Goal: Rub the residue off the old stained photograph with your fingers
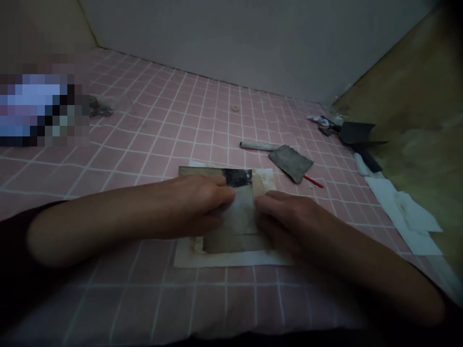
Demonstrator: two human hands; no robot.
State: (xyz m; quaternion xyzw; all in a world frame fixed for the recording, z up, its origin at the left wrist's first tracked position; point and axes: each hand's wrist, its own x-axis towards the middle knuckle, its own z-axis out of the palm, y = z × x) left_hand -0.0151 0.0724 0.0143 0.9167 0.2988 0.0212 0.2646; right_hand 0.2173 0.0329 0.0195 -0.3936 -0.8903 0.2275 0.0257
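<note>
Low over the stacked sheets, my left hand (204,200) has its fingers curled at the left edge of a thin grey sheet (240,217). My right hand (284,212) is closed at the sheet's right edge, its lower fingers in shadow and blurred. Under the sheet lies a flat brownish-grey piece (224,244) with a black patch (237,177) at its far end. White paper (188,260) with brownish stains shows around the edges below. My fingers hide both sides of the grey sheet.
On the pink checked cloth (162,111) lie a grey pad (291,163), a whitish tube (258,145), a red stick (313,181) and a small ring (235,108). Black pieces (356,132) and white papers (401,212) lie along the right wall. A blurred-out screen (32,106) is at left.
</note>
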